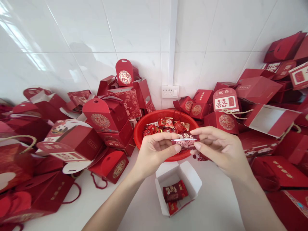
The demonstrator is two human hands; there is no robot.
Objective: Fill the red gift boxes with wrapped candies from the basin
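Observation:
A dark red wrapped candy (184, 143) is held level between my two hands, over the near rim of a red plastic basket (137, 133). The thumb and fingers of my left hand (157, 149) pinch its left end. My right hand (218, 147) has its thumb and fingertips closed on the right end. Various wrapped candies (169, 123) lie in the basket. Below my hands, an open white-lined box (163, 173) stands on the table with a dark red packet (175, 191) and a smaller red one (172, 207) inside.
Red gift boxes (113, 115) are piled on the left, and more red boxes (226, 99) are heaped on the right. Behind the white table (141, 205) rises a tiled wall (137, 29) with a socket (170, 91). Cord handles stick out from several boxes.

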